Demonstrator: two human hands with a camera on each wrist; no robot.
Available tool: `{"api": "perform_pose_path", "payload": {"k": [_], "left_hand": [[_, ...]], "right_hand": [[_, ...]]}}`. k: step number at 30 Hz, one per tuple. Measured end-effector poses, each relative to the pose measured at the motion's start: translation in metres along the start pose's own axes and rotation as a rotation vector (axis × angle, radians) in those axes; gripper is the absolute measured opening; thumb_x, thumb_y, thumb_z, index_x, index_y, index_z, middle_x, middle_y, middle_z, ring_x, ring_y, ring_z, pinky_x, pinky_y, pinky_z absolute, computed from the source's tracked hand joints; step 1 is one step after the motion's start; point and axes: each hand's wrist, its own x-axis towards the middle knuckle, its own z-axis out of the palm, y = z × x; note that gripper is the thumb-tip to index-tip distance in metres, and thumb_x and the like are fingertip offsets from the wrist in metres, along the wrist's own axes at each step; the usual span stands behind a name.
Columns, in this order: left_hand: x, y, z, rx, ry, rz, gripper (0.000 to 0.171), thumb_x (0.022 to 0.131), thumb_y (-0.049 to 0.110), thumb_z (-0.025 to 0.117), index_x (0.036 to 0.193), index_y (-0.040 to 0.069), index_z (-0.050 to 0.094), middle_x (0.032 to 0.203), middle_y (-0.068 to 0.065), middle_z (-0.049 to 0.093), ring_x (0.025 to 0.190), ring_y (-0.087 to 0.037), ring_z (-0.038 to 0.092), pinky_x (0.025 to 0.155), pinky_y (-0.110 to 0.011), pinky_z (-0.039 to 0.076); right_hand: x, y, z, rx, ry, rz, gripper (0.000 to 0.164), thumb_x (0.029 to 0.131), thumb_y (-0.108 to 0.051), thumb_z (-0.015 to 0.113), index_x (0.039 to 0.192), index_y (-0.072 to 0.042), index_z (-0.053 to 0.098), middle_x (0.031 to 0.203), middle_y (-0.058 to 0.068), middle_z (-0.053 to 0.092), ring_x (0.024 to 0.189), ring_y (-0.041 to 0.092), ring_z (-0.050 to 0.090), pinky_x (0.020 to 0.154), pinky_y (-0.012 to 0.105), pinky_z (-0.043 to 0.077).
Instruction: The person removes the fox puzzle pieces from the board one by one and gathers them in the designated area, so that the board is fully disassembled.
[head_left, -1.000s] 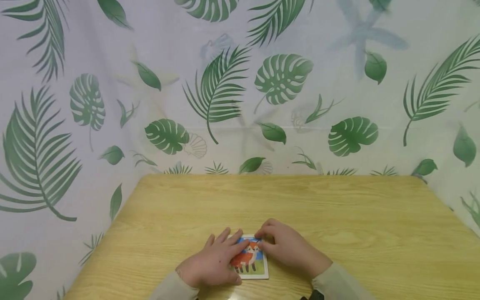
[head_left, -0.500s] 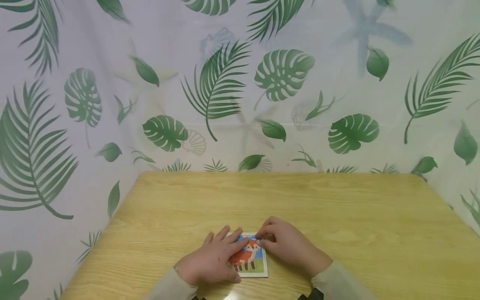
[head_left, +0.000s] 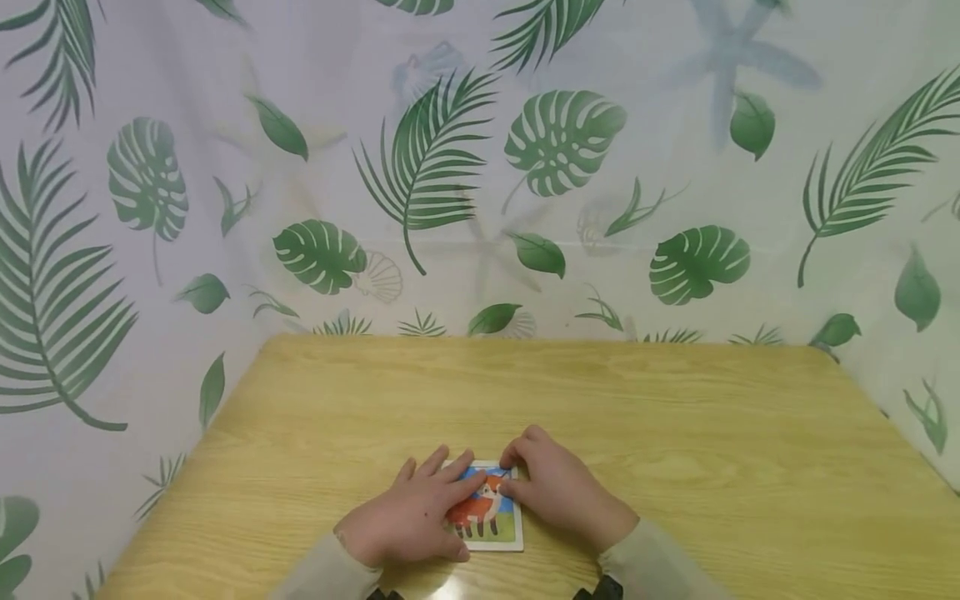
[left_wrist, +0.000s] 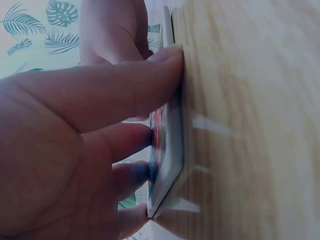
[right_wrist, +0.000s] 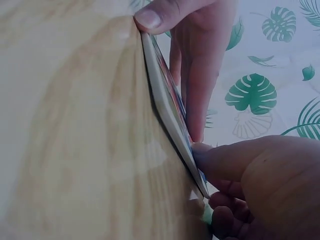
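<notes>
A small square fox picture board point(head_left: 487, 527), with a white border and blue and green ground, lies flat on the wooden table. It looks like a puzzle. My left hand point(head_left: 408, 517) rests across its left part with fingers spread and fairly straight. In the left wrist view its thumb point(left_wrist: 145, 82) lies at the board's near edge, while the fingertips touch the picture. At the far right corner my right hand point(head_left: 558, 487) pinches the board, thumb point(right_wrist: 220, 157) on the picture and the other fingers curled by the edge. The left hand hides part of the fox.
The pale yellow wooden table point(head_left: 675, 425) stretches around the board on all sides. Behind it and along both sides hangs a white curtain point(head_left: 450, 150) printed with green leaves. A bright reflection shows on the tabletop near the front.
The head view has tilted slightly, so the whole scene sits a little further left and up. Both hands keep nearly the same places on the board.
</notes>
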Motion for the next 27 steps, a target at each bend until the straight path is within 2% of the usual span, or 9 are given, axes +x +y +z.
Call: {"api": "perform_pose_path", "payload": {"k": [8, 16, 24, 27], "left_hand": [[-0.0008, -0.0008, 0.0005, -0.003, -0.002, 0.004, 0.090, 0.083, 0.047, 0.079, 0.160, 0.026, 0.036, 0.168, -0.001, 0.019, 0.153, -0.037, 0.008, 0.113, -0.070, 0.012], [0.0006, -0.0004, -0.0022, -0.019, -0.008, -0.001, 0.091, 0.083, 0.046, 0.080, 0.160, 0.025, 0.035, 0.168, -0.001, 0.018, 0.154, -0.037, 0.006, 0.114, -0.070, 0.010], [0.0006, -0.0016, -0.0014, -0.010, -0.003, 0.010, 0.090, 0.085, 0.047, 0.079, 0.160, 0.025, 0.034, 0.168, -0.001, 0.017, 0.154, -0.037, 0.006, 0.114, -0.069, 0.009], [0.0010, -0.0014, -0.0012, -0.006, -0.002, 0.010, 0.090, 0.085, 0.047, 0.078, 0.160, 0.025, 0.035, 0.168, -0.001, 0.018, 0.154, -0.037, 0.006, 0.114, -0.069, 0.009]], "right_hand": [[-0.0014, -0.0005, 0.0012, 0.051, 0.013, 0.013, 0.018, 0.089, -0.027, 0.079, 0.099, -0.020, 0.065, 0.103, -0.006, 0.054, 0.096, 0.014, 0.057, 0.090, 0.045, 0.050], [0.0008, -0.0008, -0.0001, 0.122, 0.007, 0.026, 0.015, 0.091, -0.022, 0.076, 0.101, -0.019, 0.065, 0.090, -0.009, 0.060, 0.080, 0.011, 0.056, 0.074, 0.035, 0.048], [-0.0001, 0.0010, 0.0006, 0.184, 0.058, 0.010, 0.007, 0.094, -0.021, 0.074, 0.098, -0.019, 0.068, 0.085, -0.009, 0.059, 0.076, 0.011, 0.054, 0.070, 0.031, 0.047], [-0.0007, 0.0033, 0.0001, 0.225, 0.053, 0.007, 0.006, 0.096, -0.023, 0.072, 0.096, -0.020, 0.067, 0.084, -0.009, 0.060, 0.076, 0.011, 0.055, 0.070, 0.031, 0.047]]}}
